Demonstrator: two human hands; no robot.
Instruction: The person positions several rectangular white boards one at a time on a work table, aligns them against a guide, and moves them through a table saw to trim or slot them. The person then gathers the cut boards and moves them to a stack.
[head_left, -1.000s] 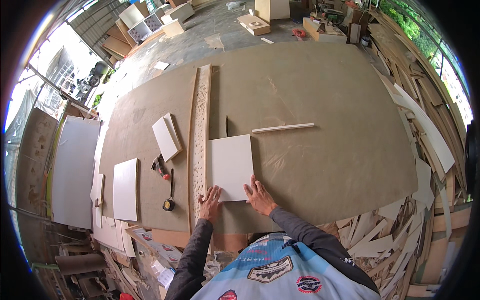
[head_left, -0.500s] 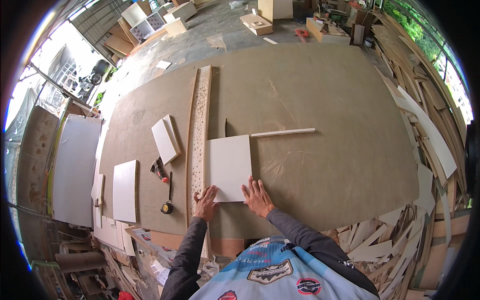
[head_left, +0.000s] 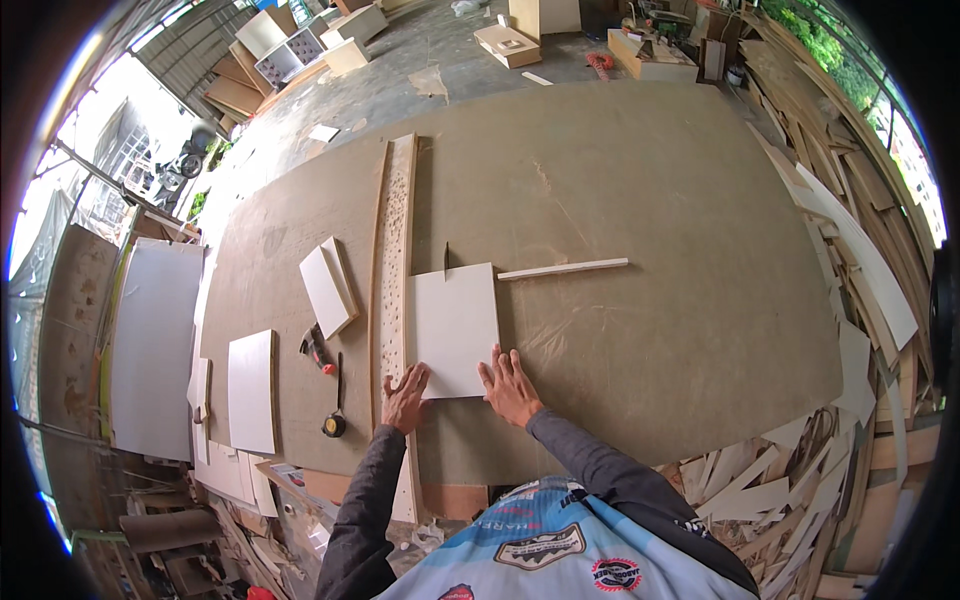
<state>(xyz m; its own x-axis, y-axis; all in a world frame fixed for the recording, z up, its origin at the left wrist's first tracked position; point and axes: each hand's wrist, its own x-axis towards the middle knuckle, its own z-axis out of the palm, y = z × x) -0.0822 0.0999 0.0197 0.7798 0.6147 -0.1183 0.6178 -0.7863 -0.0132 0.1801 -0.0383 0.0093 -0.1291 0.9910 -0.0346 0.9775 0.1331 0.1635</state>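
Note:
A white square panel (head_left: 452, 335) lies flat on the large brown table (head_left: 640, 330), its left side along a long speckled wooden strip (head_left: 397, 210). A thin dark blade (head_left: 447, 258) stands up from the table and cuts into the panel's far edge. At the near left corner, my left hand (head_left: 406, 398) is spread, touching the panel and the strip. My right hand (head_left: 511, 388) lies with fingers stretched out on the near right corner. Neither hand is closed round anything. A narrow white strip (head_left: 563, 268) lies beyond the panel to the right.
Left of the speckled strip are a hammer (head_left: 317, 350), a tape measure (head_left: 334, 424), a stack of small white boards (head_left: 328, 286) and a white panel (head_left: 251, 392). Wood offcuts (head_left: 740, 490) are heaped below the near right edge. Long planks (head_left: 850, 170) lean at the right.
The panel has slid slightly away from me along the speckled strip, both hands moving with it. Its far edge, short of the blade before, now overlaps it.

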